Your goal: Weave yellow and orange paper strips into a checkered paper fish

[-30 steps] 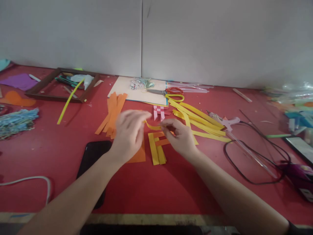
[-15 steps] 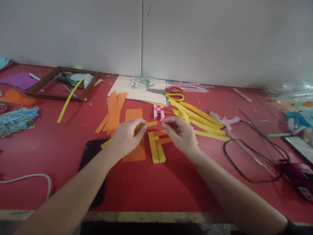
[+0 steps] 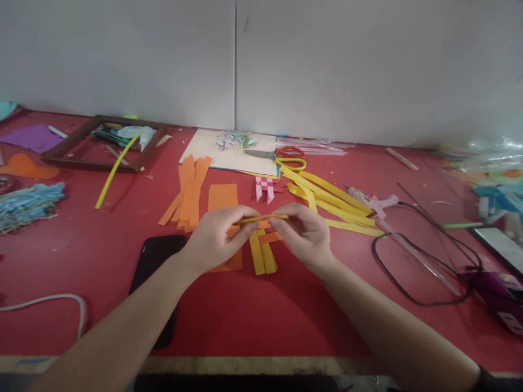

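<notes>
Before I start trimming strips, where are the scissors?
In the head view, the scissors lie beyond the right hand, just right of centre, across the right edge of the cream sheet, near the far ends of the yellow strips.

Pale grey wall [image 3: 122,60], vertical seam [image 3: 235,71], red tabletop [image 3: 261,321], pale front edge [image 3: 245,365]

The right hand [image 3: 307,237] now also pinches the yellow strip [image 3: 263,218].
</notes>
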